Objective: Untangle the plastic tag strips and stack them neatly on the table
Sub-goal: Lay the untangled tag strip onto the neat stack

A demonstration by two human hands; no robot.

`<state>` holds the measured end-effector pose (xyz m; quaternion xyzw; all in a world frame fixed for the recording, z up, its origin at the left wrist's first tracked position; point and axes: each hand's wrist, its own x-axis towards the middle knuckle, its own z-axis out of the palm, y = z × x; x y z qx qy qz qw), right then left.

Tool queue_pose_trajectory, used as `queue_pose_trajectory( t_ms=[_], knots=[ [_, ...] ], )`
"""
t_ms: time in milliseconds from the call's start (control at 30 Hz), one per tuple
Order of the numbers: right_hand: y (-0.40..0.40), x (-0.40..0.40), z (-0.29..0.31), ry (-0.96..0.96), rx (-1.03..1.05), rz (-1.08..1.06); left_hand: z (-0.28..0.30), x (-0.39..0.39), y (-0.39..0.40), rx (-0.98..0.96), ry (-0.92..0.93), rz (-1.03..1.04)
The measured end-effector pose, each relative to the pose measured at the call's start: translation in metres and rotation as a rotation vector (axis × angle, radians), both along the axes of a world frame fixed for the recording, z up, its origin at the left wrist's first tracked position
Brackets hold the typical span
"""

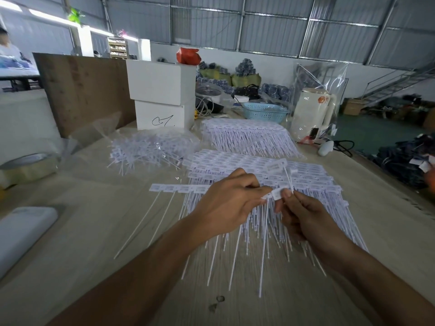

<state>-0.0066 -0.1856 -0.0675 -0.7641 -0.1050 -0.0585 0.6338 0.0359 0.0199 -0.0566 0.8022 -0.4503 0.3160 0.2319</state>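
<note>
While a white tag strip point(277, 193) is pinched between both hands above the table point(94, 231), its flat head is gripped by the left hand point(226, 203) and the right hand point(303, 217), with a thin tail hanging down. Just beneath the hands, a neat stack of strips point(259, 165) is spread. Far left, a tangled heap point(150, 147) is seen in a clear bag.

You have white tag strips point(276, 195) pinched above a neat stack point(259, 168); another stack point(247, 135) lies behind, a tangled heap point(150, 147) to its left.
</note>
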Motion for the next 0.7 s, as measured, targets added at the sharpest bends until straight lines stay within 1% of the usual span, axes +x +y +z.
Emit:
queue_pose_trajectory(
  t_ms=[133,167,233,333,400,433,533,600,700],
  knots=[
    [-0.006,-0.001,0.001,-0.024,-0.067,-0.008,0.002,-0.002,-0.001,0.038,-0.027,0.010],
    [-0.007,-0.001,0.001,-0.052,-0.102,-0.011,0.003,-0.002,-0.001,0.046,-0.032,0.011],
    [-0.008,0.001,0.003,-0.170,-0.243,-0.043,0.004,-0.003,0.000,0.083,-0.060,0.005],
    [-0.017,0.003,0.010,-0.318,-0.434,-0.197,0.004,-0.001,0.006,0.197,-0.135,0.000],
    [-0.028,0.004,0.015,-0.334,-0.459,-0.271,0.001,0.002,0.008,0.217,-0.157,0.008],
    [-0.032,0.004,0.015,-0.301,-0.384,-0.255,-0.001,0.003,0.009,0.187,-0.136,0.012],
    [-0.030,0.005,0.011,-0.077,0.023,-0.097,-0.005,0.004,0.007,0.083,-0.066,0.030],
    [-0.024,0.006,0.006,-0.017,0.122,-0.042,-0.008,0.005,0.005,0.070,-0.056,0.039],
    [-0.016,0.004,0.004,-0.019,0.187,0.017,-0.010,0.002,0.003,0.051,-0.045,0.045]
  ],
)
